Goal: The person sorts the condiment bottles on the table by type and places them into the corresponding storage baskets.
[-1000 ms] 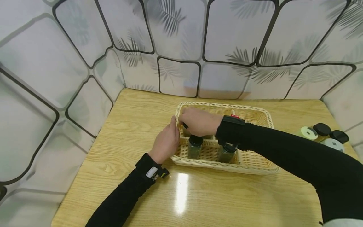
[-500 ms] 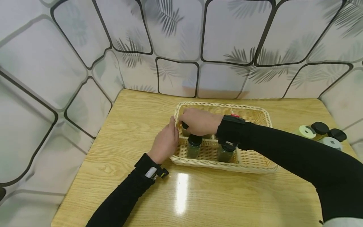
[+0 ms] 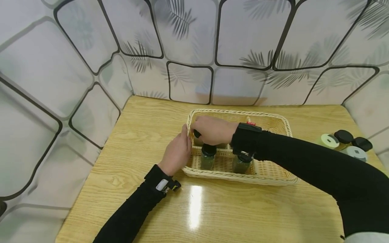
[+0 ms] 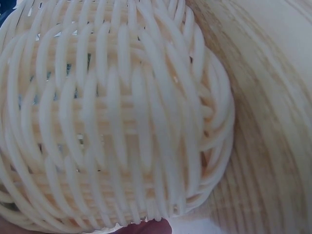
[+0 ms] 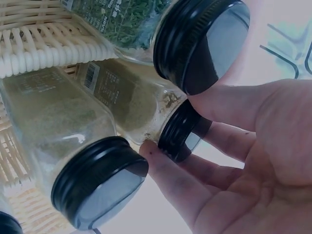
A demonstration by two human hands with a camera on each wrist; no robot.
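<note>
1. The right hand [image 3: 214, 130] pinches the black-lidded spice jar [image 5: 134, 100] around its lid, fingers closed on it.
2. That jar sits in the far left compartment of the wicker basket [image 3: 231, 176], lid up, long axis roughly upright.
3. The left hand [image 3: 176, 152] grips the basket's left end, just beside the right hand; its fingers are mostly hidden.
4. A jar of greenish powder [image 5: 63, 112] stands just right of the held one, partly covered by the right hand.
5. Across the woven divider [image 5: 53, 51], the jar of green leaves [image 5: 136, 29] stands upright in the near row, another jar [image 3: 242, 163] to its right.
6. The right forearm [image 3: 291, 148] slants in from the near right, over the basket; the left forearm [image 3: 133, 202] comes from the near left, low above the tabletop [image 3: 243, 209].
7. Well to the right, four lidded containers [image 3: 344, 136] cluster, two lids black, two pale.
</note>
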